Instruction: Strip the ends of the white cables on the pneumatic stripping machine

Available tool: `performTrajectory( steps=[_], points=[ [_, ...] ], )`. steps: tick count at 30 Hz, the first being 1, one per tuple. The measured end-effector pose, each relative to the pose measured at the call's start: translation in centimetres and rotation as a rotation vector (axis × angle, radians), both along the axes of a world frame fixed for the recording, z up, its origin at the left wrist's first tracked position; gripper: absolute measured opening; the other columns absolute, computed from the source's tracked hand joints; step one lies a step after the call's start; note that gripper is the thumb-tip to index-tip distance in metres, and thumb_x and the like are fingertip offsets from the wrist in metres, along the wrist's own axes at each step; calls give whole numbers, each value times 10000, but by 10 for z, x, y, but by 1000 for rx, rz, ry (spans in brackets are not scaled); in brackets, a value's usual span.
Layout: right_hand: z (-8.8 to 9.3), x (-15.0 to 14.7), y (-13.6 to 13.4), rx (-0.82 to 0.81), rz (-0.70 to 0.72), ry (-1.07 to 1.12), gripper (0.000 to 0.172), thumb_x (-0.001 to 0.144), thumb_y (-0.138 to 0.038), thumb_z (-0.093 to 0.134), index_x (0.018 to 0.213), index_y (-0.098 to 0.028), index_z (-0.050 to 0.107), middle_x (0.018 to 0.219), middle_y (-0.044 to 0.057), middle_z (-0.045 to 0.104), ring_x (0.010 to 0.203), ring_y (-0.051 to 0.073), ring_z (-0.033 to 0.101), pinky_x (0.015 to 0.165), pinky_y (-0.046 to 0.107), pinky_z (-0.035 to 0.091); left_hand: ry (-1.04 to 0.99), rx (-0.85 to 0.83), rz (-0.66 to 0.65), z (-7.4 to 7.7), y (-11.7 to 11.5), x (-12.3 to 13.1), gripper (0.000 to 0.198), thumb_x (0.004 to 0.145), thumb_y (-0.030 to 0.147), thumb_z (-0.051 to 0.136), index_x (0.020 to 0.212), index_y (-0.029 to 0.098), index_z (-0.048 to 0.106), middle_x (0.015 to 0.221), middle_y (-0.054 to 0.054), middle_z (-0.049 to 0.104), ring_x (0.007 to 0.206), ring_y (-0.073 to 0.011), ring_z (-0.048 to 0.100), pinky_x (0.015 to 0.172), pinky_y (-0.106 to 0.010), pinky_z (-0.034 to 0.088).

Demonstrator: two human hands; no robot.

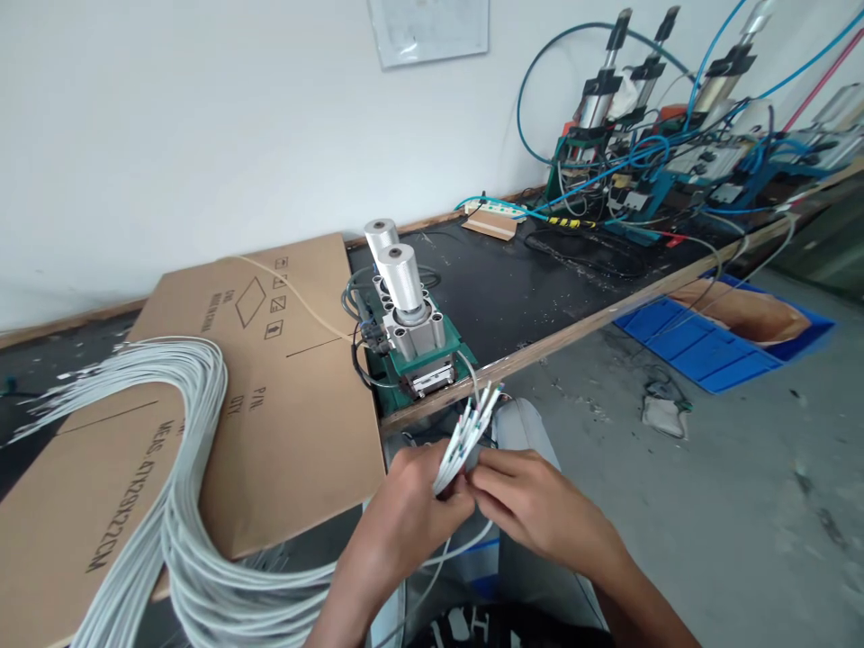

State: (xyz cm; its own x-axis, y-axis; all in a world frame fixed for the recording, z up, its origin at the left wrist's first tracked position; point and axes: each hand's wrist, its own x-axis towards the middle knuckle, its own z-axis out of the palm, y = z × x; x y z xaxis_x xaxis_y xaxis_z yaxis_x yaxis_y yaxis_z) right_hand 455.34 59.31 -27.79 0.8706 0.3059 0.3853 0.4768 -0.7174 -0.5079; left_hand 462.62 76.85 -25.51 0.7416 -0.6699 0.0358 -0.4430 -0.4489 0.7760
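My left hand [419, 504] is closed round a bunch of white cables [464, 441], whose stripped ends with small coloured wires point up and away from me. Against that bunch, on its right side, my right hand [533, 504] is pinched; its fingertips are partly hidden, and what lies between them cannot be made out. Both hands are in front of the bench edge, above my lap. Just beyond them stands a small pneumatic fixture [411, 315] with two knurled metal cylinders on a green base. A large looped bundle of white cables [193, 450] lies at the left.
Flattened cardboard [310, 432] covers the left of the black bench [499, 288]. Pneumatic machines [594, 108] with blue hoses stand at the back right, near a power strip [496, 211]. A blue crate [715, 346] sits on the floor at the right.
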Motion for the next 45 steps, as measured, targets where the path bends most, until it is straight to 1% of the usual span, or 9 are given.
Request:
performTrajectory(
  steps=[3, 5, 7, 11, 16, 25, 30, 36, 45],
  points=[
    [-1, -3, -1, -28, -44, -52, 319, 1051, -168, 422, 772, -188, 574, 715, 2, 570, 600, 140, 534, 563, 280, 387, 50, 61, -33, 2, 0, 2, 215, 814, 121, 492, 664, 213, 368, 608, 66, 382, 581, -106, 329, 551, -254, 238],
    [-4, -2, 3, 180, -88, 12, 324, 1038, -197, 474, 726, -197, 561, 662, -22, 537, 560, 117, 519, 527, 249, 379, 131, 38, 14, 0, 2, 2, 201, 882, 196, 507, 685, 204, 467, 623, 51, 433, 597, -119, 370, 563, -255, 273],
    [-9, -1, 13, 489, -146, 131, 319, 1020, -241, 537, 705, -199, 565, 613, -45, 521, 498, 89, 525, 477, 209, 375, 224, -64, 99, -6, 4, -1, 252, 947, 319, 518, 735, 191, 564, 639, 33, 485, 601, -128, 413, 566, -253, 314],
    [-27, 2, 47, 1019, -305, 324, 329, 994, -385, 606, 729, -190, 604, 536, -57, 563, 378, 89, 563, 406, 182, 427, 407, -301, 314, -21, 5, -11, 362, 954, 503, 566, 803, 178, 610, 592, 43, 476, 516, -107, 380, 479, -221, 307],
    [-41, 6, 81, 1263, -400, 346, 396, 944, -517, 657, 726, -188, 619, 494, -49, 579, 359, 102, 555, 385, 186, 463, 536, -464, 488, -32, 6, -21, 447, 892, 593, 657, 758, 174, 577, 560, 67, 429, 467, -74, 315, 406, -182, 262],
    [-43, 10, 84, 1241, -397, 318, 382, 951, -493, 656, 728, -187, 613, 522, -47, 582, 375, 92, 552, 392, 176, 457, 623, -534, 534, -34, 6, -19, 512, 806, 659, 730, 773, 170, 581, 507, 109, 334, 424, -52, 271, 385, -168, 267],
    [-46, 10, 78, 1165, -390, 300, 366, 970, -469, 631, 738, -188, 608, 545, -48, 576, 393, 92, 555, 403, 180, 451, 657, -539, 538, -29, 3, -15, 519, 766, 649, 755, 895, 163, 630, 497, 112, 364, 401, -54, 266, 366, -171, 259],
    [-50, 7, 78, 1077, -417, 235, 350, 993, -430, 601, 742, -186, 619, 559, -41, 579, 402, 89, 551, 410, 181, 452, 594, -521, 492, -33, 0, -15, 451, 859, 609, 699, 796, 194, 533, 518, 117, 335, 443, -55, 260, 382, -150, 271],
    [-46, 11, 84, 1074, -441, 181, 334, 991, -398, 605, 738, -182, 626, 546, -38, 584, 393, 82, 539, 395, 165, 419, 684, -624, 476, -39, 3, -19, 518, 847, 640, 709, 733, 224, 421, 523, 130, 289, 436, -45, 230, 393, -163, 258]
  ],
)
